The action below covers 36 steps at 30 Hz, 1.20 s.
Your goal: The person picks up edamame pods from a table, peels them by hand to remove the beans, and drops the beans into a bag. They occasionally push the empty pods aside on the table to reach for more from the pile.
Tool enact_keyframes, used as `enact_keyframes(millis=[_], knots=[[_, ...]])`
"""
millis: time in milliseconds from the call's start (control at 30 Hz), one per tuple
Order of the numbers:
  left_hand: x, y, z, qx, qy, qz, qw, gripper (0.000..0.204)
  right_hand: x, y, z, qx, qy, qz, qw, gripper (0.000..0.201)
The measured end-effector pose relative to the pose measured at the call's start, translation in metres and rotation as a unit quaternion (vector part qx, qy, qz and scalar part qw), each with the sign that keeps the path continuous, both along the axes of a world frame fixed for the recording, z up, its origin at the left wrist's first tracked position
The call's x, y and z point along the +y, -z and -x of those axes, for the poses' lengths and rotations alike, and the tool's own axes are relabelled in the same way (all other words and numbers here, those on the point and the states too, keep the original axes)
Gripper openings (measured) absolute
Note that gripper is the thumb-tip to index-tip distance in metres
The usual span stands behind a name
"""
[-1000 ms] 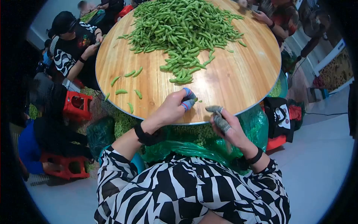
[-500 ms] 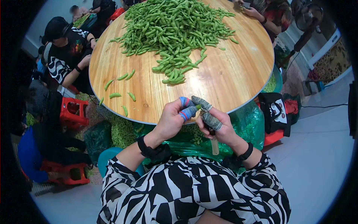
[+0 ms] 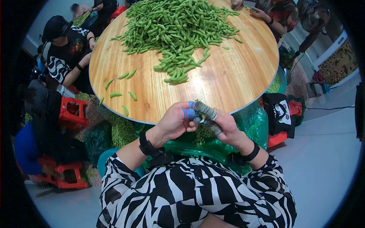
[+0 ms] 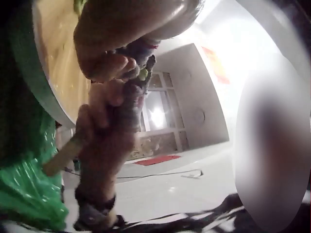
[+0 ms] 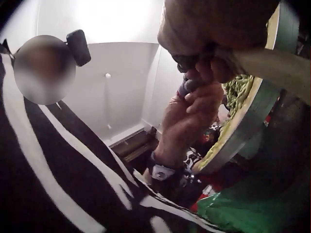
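Both hands meet just over the table's near edge. My left hand (image 3: 171,122), with blue-grey finger covers, pinches a green soybean pod (image 4: 143,74), mostly hidden by the fingers. Grey knit covers wrap the thumb and forefinger of my right hand (image 3: 230,127), whose fingertips are right at the pod. Curled in that right palm is a tool with a flat pale wooden handle (image 5: 272,70), which also juts out in the left wrist view; its working end is hidden. Beyond the hands, a large heap of soybean pods (image 3: 175,30) covers the back of the round wooden table (image 3: 235,79).
Several loose pods (image 3: 115,94) lie at the table's left. Green plastic sheeting (image 3: 249,127) hangs below the near edge. Red stools (image 3: 72,114) stand at left, and other people (image 3: 68,49) sit around. A black bag (image 3: 279,114) is at right.
The right hand has come in from the right to meet the left hand at the pod, and its fingers now overlap the left fingertips. The head view has shifted slightly.
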State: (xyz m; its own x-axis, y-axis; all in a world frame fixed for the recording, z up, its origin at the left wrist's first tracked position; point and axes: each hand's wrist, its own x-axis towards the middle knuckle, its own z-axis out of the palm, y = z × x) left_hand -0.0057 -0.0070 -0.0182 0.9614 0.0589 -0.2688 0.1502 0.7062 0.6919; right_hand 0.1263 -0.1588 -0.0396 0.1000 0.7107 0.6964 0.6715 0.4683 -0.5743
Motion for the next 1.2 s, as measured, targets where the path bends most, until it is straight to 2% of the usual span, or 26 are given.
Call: enact_keyframes(millis=[33, 100, 133, 200, 233, 333, 367, 400, 433, 467, 500, 533, 600, 700, 800, 933, 1000, 1100, 1167, 1200], knots=[[-0.001, 0.001, -0.001, 0.008, 0.011, 0.027, 1.000, 0.016, -0.004, 0.003, -0.001, -0.015, 0.004, 0.032, 0.999, 0.043], [-0.008, 0.002, -0.004, 0.031, 0.001, -0.003, 1.000, 0.016, -0.017, 0.004, -0.005, -0.046, 0.013, 0.096, 0.994, 0.044], [-0.013, 0.002, -0.005, 0.042, -0.003, -0.018, 0.999, 0.015, -0.018, 0.004, -0.002, 0.006, 0.022, 0.096, 0.995, 0.044], [-0.022, 0.006, -0.008, 0.039, -0.006, -0.132, 0.990, 0.013, -0.018, 0.003, 0.008, 0.111, 0.037, 0.095, 0.989, 0.045], [-0.025, 0.006, -0.009, 0.038, -0.009, -0.188, 0.981, 0.012, -0.020, 0.004, 0.009, 0.117, 0.053, 0.115, 0.985, 0.044], [-0.013, -0.013, 0.000, 0.043, 0.002, -0.423, 0.905, 0.012, -0.026, 0.003, 0.009, 0.140, 0.071, 0.174, 0.972, 0.042], [-0.003, -0.012, 0.007, -0.051, -0.056, -0.607, 0.791, 0.013, -0.030, -0.004, 0.007, 0.153, 0.065, 0.194, 0.967, 0.041], [0.011, -0.020, 0.016, -0.065, -0.098, -0.731, 0.672, 0.017, -0.035, -0.006, 0.004, 0.166, 0.059, 0.215, 0.961, 0.041], [0.024, -0.034, 0.022, -0.054, -0.095, -0.827, 0.552, 0.019, -0.038, -0.002, 0.001, 0.169, 0.057, 0.220, 0.959, 0.040], [0.041, -0.042, 0.031, 0.027, -0.002, -0.874, 0.485, 0.017, -0.041, -0.002, -0.002, 0.161, 0.058, 0.231, 0.958, 0.040], [0.054, -0.042, 0.037, 0.063, 0.018, -0.897, 0.438, 0.015, -0.044, -0.002, -0.002, 0.154, 0.058, 0.242, 0.956, 0.039], [0.063, -0.044, 0.035, 0.099, 0.027, -0.926, 0.363, 0.011, -0.046, -0.002, -0.002, 0.146, 0.056, 0.253, 0.955, 0.039], [0.081, -0.033, 0.020, -0.018, -0.055, -0.892, 0.449, 0.010, -0.041, 0.001, -0.002, 0.124, 0.039, 0.230, 0.965, 0.039], [0.084, -0.017, -0.014, -0.035, -0.084, -0.858, 0.505, 0.011, -0.032, -0.005, 0.004, 0.129, 0.028, 0.233, 0.963, 0.039], [0.087, 0.001, -0.039, 0.001, -0.089, -0.879, 0.469, 0.012, -0.026, -0.007, 0.008, 0.130, 0.027, 0.243, 0.961, 0.039], [0.093, 0.014, -0.049, 0.008, -0.115, -0.862, 0.494, 0.013, -0.024, -0.008, 0.009, 0.157, 0.023, 0.257, 0.953, 0.040], [0.092, 0.010, -0.045, 0.005, -0.121, -0.855, 0.504, 0.013, -0.022, -0.009, 0.011, 0.279, 0.005, 0.259, 0.925, 0.039], [0.076, -0.005, -0.033, -0.015, -0.149, -0.769, 0.622, 0.013, -0.014, -0.009, 0.009, 0.422, -0.021, 0.257, 0.869, 0.036], [0.057, -0.020, -0.026, 0.028, -0.129, -0.586, 0.800, 0.014, -0.008, -0.011, 0.005, 0.500, -0.037, 0.255, 0.827, 0.035], [0.050, -0.025, -0.023, 0.050, -0.116, -0.479, 0.869, 0.015, -0.004, -0.013, 0.006, 0.546, -0.053, 0.240, 0.801, 0.035]])
